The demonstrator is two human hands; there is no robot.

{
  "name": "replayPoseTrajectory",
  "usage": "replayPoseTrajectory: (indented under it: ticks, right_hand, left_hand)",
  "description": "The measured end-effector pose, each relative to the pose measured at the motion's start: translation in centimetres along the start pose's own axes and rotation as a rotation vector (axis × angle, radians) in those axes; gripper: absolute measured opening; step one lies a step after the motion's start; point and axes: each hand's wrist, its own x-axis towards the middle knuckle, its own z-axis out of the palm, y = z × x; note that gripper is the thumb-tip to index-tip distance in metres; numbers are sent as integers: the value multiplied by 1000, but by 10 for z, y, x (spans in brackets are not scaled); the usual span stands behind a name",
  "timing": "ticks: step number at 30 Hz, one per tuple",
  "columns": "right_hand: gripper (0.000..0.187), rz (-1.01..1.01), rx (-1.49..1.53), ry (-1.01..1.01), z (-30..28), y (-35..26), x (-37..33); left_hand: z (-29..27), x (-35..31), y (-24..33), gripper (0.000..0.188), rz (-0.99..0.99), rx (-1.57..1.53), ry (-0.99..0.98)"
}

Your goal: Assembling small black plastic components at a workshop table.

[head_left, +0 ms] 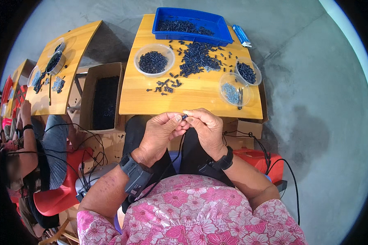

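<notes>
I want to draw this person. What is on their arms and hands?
Both hands, left and right, are bare, with no gloves. Each wrist has a band: a chunky grey box strapped on the left wrist, and a black band on the right. Thin black cables run from them. The short sleeves are pink with flowers.
</notes>
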Motion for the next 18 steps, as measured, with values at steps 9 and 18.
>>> replayPoseTrajectory:
  ticks: [9,18]
  right_hand:
    - [17,16,-12,0,-5,7,8]
    - [14,-97,-239,-22,-15,27,41]
  left_hand:
    - [8,6,11,15,-1,231,47]
    - [-17,71,11,8,362,775,-19]
